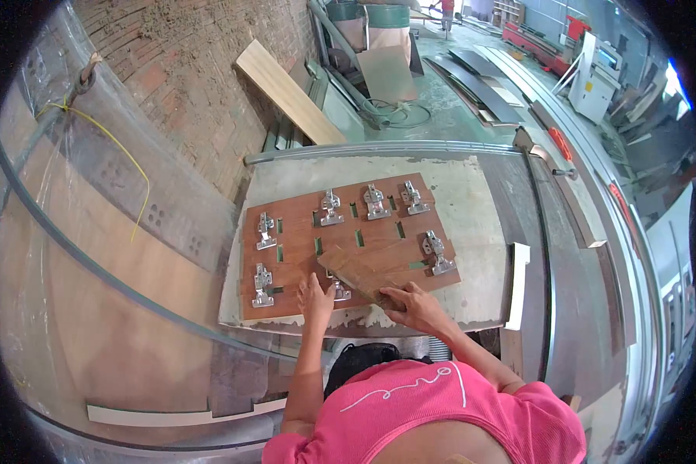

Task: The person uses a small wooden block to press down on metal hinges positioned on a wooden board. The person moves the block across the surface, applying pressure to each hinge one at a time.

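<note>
A reddish-brown wooden board (294, 251) lies on the worktable, with slots cut through it. Several silver cabinet hinges sit on it, among them one at the left (264, 286), one at the right (438, 254) and one along the top (375, 203). My right hand (417, 309) grips the near end of a flat wooden block (359, 274), tilted across the board's lower middle. Beside a partly covered hinge (340, 291), my left hand (315, 300) rests at the board's near edge, thumb apart from the fingers and close to that hinge.
The worktable (472, 193) has a worn pale top with a metal rail (387, 147) behind it. A long plank (286, 93) leans against the brick wall. Plastic-wrapped panels (108, 255) stand at left. Sheets and machinery (595, 77) fill the back right; a distant person is there.
</note>
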Available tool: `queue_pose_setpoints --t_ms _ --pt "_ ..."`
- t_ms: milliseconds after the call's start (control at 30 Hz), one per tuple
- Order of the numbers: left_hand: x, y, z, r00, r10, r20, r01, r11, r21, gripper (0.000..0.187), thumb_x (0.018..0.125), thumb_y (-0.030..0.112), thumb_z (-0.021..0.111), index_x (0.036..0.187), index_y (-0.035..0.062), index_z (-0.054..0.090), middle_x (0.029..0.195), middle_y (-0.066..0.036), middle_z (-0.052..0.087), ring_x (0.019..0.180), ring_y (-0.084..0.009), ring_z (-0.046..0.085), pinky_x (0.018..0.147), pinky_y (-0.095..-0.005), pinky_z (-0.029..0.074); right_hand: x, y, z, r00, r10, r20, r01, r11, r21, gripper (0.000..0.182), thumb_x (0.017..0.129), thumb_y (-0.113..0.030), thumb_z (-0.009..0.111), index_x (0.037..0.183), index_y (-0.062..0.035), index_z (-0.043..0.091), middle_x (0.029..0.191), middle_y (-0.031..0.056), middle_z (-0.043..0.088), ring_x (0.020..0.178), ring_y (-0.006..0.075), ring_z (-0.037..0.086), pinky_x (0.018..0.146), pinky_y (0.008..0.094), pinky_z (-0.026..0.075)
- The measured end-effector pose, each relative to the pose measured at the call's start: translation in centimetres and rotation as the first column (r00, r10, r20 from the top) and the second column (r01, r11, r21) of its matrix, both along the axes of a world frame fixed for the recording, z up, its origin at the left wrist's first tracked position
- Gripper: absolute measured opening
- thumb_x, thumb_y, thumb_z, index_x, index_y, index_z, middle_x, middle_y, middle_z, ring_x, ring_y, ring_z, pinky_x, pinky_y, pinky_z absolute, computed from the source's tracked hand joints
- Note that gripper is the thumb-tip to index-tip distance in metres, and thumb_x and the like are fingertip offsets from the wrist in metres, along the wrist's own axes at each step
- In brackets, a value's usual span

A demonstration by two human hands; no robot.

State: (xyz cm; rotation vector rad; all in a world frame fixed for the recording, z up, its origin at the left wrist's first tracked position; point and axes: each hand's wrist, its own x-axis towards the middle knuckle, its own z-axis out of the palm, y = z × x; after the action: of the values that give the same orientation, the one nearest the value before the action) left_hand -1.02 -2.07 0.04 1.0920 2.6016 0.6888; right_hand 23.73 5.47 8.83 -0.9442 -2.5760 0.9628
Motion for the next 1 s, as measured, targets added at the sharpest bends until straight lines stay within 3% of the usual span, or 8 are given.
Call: queue_pose_setpoints --t_ms 333,600,733,833,900,1000 --pt "-0.1 -0.2 -1.7 0.999 0.039 -0.023 -0.039 0.999 -0.013 0.054 0.085 0.031 0.059 0.132 0.0092 0.044 0.129 -0.021 0.044 0.122 -0.0454 0.040 0.096 -0.0580 0.037 -0.3 -0.8 -1.0 0.999 0.015 -0.048 -0.015 1.000 0.003 0.054 0.079 -0.036 0.065 0.130 -0.0240 0.053 0.109 0.0215 0.056 0.098 0.0391 0.059 0.084 0.0454 0.050" --pt "0.4 -0.2 -1.3 0.999 0.007 -0.042 -0.008 1.000 -0.019 0.037 0.085 0.028 0.058 0.114 0.0057 0.053 0.117 -0.021 0.049 0.115 -0.0437 0.045 0.090 -0.0583 0.040 -0.7 -1.4 -0.3 1.000 0.006 -0.005 -0.006 1.000 -0.030 0.053 0.079 -0.035 0.065 0.130 -0.0245 0.053 0.107 0.0206 0.056 0.099 0.0386 0.058 0.084 0.0455 0.050" --pt "0.0 -0.2 -2.0 0.998 -0.007 -0.063 0.007 1.000 -0.007 0.036 0.085 0.028 0.058 0.113 0.0057 0.054 0.117 -0.021 0.049 0.115 -0.0436 0.045 0.090 -0.0581 0.041 -0.6 -1.3 -0.6 1.000 0.005 0.000 -0.005 0.999 -0.049 0.053 0.079 -0.035 0.065 0.129 -0.0234 0.053 0.111 0.0205 0.056 0.100 0.0378 0.058 0.085 0.0451 0.050" --pt "0.5 0.2 -0.3 1.000 0.014 0.015 -0.013 0.998 -0.068 0.040 0.085 0.028 0.058 0.118 0.0065 0.053 0.123 -0.022 0.048 0.117 -0.0447 0.043 0.092 -0.0584 0.039 -0.4 -1.1 -1.7 0.999 0.022 -0.049 -0.023 1.000 -0.014 0.053 0.079 -0.034 0.066 0.129 -0.0215 0.053 0.114 0.0206 0.056 0.101 0.0371 0.058 0.085 0.0447 0.050" --pt "0.2 -0.1 -1.6 0.997 0.003 -0.082 0.002 0.998 0.062 0.046 0.085 0.029 0.058 0.126 0.0085 0.051 0.130 -0.024 0.045 0.121 -0.0461 0.040 0.096 -0.0590 0.036 -0.3 -1.0 -2.4 0.997 0.029 -0.074 -0.029 1.000 0.010 0.054 0.078 -0.032 0.066 0.129 -0.0203 0.053 0.114 0.0206 0.056 0.101 0.0363 0.058 0.085 0.0442 0.050" --pt "0.1 0.5 -0.2 0.995 -0.035 -0.095 0.041 0.997 0.060 0.051 0.086 0.032 0.057 0.132 0.0099 0.048 0.134 -0.026 0.041 0.123 -0.0459 0.039 0.100 -0.0574 0.032 0.2 -0.8 -1.5 0.993 0.020 -0.117 -0.026 0.999 -0.045 0.053 0.078 -0.029 0.066 0.128 -0.0187 0.054 0.113 0.0211 0.056 0.101 0.0375 0.058 0.085 0.0438 0.049"
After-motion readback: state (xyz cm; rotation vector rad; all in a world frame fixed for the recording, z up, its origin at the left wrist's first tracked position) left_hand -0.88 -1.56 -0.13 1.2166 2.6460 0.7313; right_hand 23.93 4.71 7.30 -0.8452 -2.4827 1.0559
